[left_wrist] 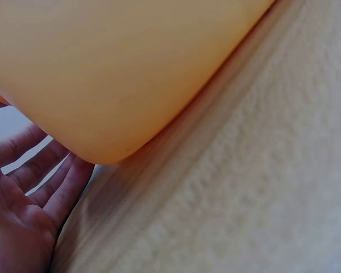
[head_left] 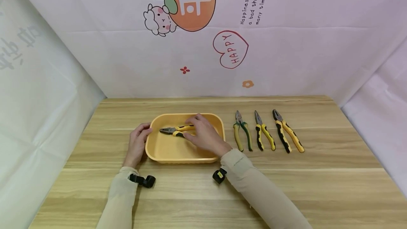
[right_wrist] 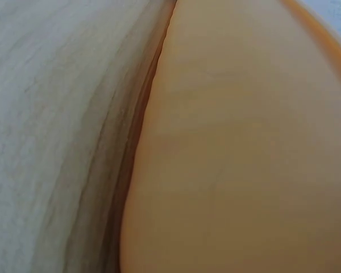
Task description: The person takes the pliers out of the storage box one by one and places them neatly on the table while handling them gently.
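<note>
My left hand point(head_left: 137, 144) holds the left end of a yellow plastic bin point(head_left: 178, 160), with several fingers along its outer wall and a tip at the rim. Inside the bin lie combination pliers point(head_left: 167, 130) with yellow-and-black handles, jaws pointing left. Over those handles is my right hand point(head_left: 206, 135), thumb and fingers spread to either side. The thumb overlaps the lower handle, and the handle ends are hidden under the hand. The left wrist view shows the left hand point(left_wrist: 31, 187) beside the bin's corner. Only the bin's outer wall point(right_wrist: 233, 148) and the table fill the right wrist view.
To the right of the bin, three pliers lie in a row: green-handled pliers point(head_left: 245, 126), smaller yellow-and-black pliers point(head_left: 259, 125), and larger yellow-and-black pliers point(head_left: 279, 124). All stand on a wood-grain table point(head_left: 178, 197). A printed white cloth point(head_left: 143, 63) hangs behind it.
</note>
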The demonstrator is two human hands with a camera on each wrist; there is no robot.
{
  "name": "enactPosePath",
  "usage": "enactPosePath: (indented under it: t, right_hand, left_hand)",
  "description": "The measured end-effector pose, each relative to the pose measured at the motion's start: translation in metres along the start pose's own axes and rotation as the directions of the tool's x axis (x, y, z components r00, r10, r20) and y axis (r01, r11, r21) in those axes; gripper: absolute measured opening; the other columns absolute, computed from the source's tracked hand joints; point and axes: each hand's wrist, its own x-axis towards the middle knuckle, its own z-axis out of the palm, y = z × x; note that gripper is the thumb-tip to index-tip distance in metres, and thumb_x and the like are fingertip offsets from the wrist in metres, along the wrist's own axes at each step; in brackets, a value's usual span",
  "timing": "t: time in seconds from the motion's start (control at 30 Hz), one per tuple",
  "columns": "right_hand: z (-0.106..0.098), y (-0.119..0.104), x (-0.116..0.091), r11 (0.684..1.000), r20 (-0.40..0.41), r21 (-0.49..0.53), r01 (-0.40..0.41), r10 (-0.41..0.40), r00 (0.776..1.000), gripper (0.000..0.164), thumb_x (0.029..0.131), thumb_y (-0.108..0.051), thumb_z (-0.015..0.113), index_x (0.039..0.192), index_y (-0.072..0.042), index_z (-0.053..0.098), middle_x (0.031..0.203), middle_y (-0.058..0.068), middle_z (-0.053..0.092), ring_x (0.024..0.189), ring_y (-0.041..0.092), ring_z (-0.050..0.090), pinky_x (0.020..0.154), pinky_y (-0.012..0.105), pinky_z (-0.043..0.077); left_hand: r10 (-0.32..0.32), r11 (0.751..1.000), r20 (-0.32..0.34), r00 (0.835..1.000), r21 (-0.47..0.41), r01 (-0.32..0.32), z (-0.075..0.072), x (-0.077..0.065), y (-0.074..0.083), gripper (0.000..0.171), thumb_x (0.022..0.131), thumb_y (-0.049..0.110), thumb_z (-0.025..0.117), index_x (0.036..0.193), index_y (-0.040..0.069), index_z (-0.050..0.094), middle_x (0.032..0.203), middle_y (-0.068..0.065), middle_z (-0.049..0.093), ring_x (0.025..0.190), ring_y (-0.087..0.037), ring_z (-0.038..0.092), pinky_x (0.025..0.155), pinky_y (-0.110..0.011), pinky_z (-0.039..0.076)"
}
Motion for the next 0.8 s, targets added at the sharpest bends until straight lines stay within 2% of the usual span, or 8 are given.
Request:
enactPosePath:
  t: [0.23, 0.43, 0.8]
  right_hand:
    - [0.0014, 0.0007, 0.0029, 1.0, 0.024, -0.024, -0.018, 0.019, 1.0, 0.043, 0.094, -0.027, 0.075, 0.129, -0.004, 0.065, 0.125, 0.011, 0.059, 0.109, 0.027, 0.059, 0.092, 0.042, 0.052]
    - [0.0026, 0.0009, 0.0044, 0.997, 0.051, -0.075, -0.029, 0.033, 0.998, 0.046, 0.092, -0.029, 0.077, 0.13, -0.006, 0.065, 0.13, 0.011, 0.058, 0.118, 0.028, 0.056, 0.098, 0.044, 0.051]
    - [0.0043, 0.0021, 0.0058, 0.987, 0.094, -0.16, -0.021, 0.036, 0.995, 0.054, 0.088, -0.029, 0.081, 0.134, -0.007, 0.063, 0.134, 0.012, 0.057, 0.124, 0.03, 0.052, 0.107, 0.044, 0.044]
  left_hand:
    - [0.001, 1.0, -0.002, 1.0, -0.006, -0.001, 0.0002, -0.0004, 0.0, 0.034, 0.105, 0.009, 0.051, 0.128, -0.015, 0.057, 0.113, -0.013, 0.063, 0.094, -0.015, 0.067, 0.08, -0.023, 0.058]
    - [-0.006, 1.0, -0.008, 1.0, -0.011, 0.006, 0.0017, -0.0009, 0.0009, 0.034, 0.105, 0.009, 0.051, 0.128, -0.015, 0.057, 0.116, -0.018, 0.062, 0.095, -0.015, 0.067, 0.081, -0.023, 0.058]
    - [0.0, 1.0, -0.013, 1.0, 0.003, 0.001, 0.0011, 0.0001, -0.0001, 0.033, 0.104, 0.008, 0.051, 0.128, -0.013, 0.058, 0.113, -0.01, 0.064, 0.095, -0.015, 0.067, 0.081, -0.023, 0.058]
